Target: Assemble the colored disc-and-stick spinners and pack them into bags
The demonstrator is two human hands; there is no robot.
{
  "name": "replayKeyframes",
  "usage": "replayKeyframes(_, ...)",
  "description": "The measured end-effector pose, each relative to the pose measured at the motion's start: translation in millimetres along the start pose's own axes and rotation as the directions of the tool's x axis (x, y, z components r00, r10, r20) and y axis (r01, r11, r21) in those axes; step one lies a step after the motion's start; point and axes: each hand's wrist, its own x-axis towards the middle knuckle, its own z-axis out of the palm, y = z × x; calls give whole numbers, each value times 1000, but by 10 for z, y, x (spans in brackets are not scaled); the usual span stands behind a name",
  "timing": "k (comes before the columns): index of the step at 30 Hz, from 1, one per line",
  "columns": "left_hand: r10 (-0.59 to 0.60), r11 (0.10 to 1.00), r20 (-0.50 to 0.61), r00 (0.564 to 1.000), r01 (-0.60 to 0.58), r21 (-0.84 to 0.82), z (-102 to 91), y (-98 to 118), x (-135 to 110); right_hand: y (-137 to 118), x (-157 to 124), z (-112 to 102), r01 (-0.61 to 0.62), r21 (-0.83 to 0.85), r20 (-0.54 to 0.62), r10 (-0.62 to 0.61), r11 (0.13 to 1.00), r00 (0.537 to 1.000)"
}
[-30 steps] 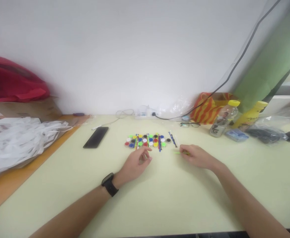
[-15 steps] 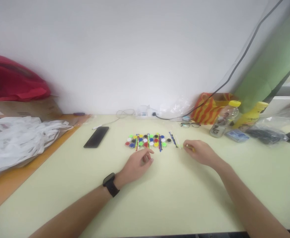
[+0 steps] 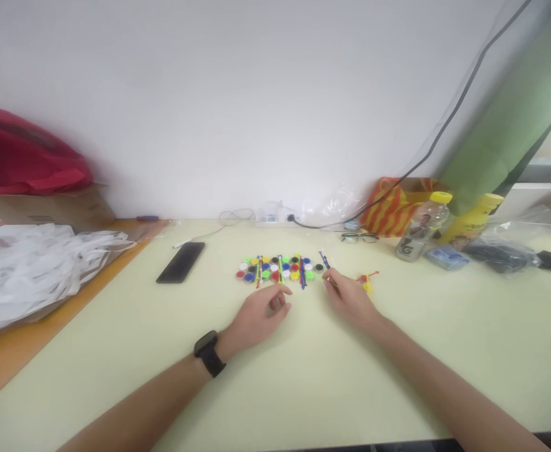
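Observation:
My left hand (image 3: pixel 261 317) rests on the table, its fingers loosely curled and the thumb apart, with nothing in it. Just beyond it lie rows of small coloured discs (image 3: pixel 274 267), with thin coloured sticks (image 3: pixel 302 273) laid across them in several places. My right hand (image 3: pixel 351 300) is at the right end of the rows, thumb and fingertips together beside a dark blue stick (image 3: pixel 323 257). The hand covers the stick's near end; what the fingertips hold is hidden. Right of this hand are yellow pieces (image 3: pixel 368 285) and a red piece (image 3: pixel 373 274).
A black phone (image 3: pixel 180 262) lies at the left. White strips (image 3: pixel 44 263) are heaped at the far left. Eyeglasses (image 3: pixel 359 238), a clear bottle (image 3: pixel 421 229), a yellow bottle (image 3: pixel 473 223) and a blue packet (image 3: pixel 447 257) are at the right. A power strip (image 3: pixel 275 216) sits against the wall.
My right hand has moved left, from beside the yellow pieces to the dark blue stick. Red and yellow pieces that it hid now show. My left hand has stayed put.

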Motion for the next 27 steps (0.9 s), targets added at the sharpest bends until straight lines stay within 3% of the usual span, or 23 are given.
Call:
replayKeyframes(13,0,1000,4,1000,0,23,-5,17,-7,70,47,23,-29,-97,3,29,995,1000)
replayKeyframes(22,-4,1000,3,1000,4,31,-4,14,-6,82,59,-3,18,-153,22,-15,988,1000)
replayKeyframes(27,2,1000,-3,1000,-2,13,-1,21,-8,107,65,-101,17,-258,-61,-34,966,998)
